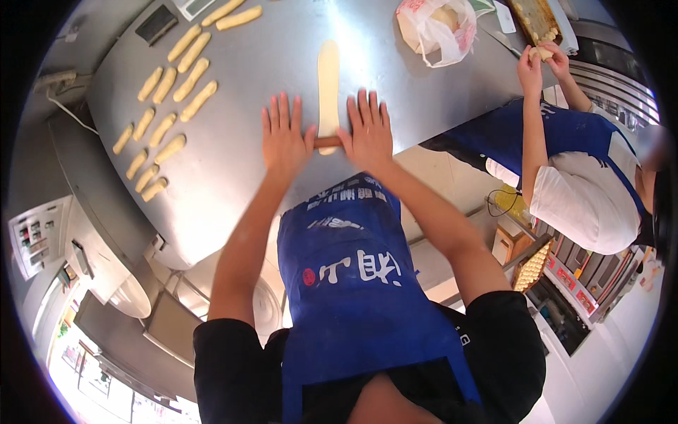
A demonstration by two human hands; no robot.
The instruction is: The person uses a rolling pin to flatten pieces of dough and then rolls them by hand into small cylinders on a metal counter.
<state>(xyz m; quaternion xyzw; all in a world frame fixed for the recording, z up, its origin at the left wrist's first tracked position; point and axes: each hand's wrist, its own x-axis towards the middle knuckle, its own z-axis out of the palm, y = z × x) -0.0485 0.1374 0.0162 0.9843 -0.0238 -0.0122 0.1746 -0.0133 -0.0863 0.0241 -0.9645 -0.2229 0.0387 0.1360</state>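
Left hand (pixel 288 143), right hand (pixel 370 140) on rolling pin (pixel 328 142) across dough (pixel 328 88).

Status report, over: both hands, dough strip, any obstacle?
Left hand, right hand: at opposite ends of rolling pin. Dough strip: flattened, pin across its nearer part. Plastic bag: right, apart from strip.

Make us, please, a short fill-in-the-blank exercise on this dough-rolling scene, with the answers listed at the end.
1. The left hand and the right hand are at opposite ends of a rolling pin coloured ____.
2. The rolling pin crosses the flattened dough strip at its ____ (near/far) end.
3. The smaller dough pieces lie to the strip's ____.
4. The person's apron is mainly ____.

Missing words: brown; near; left; blue.
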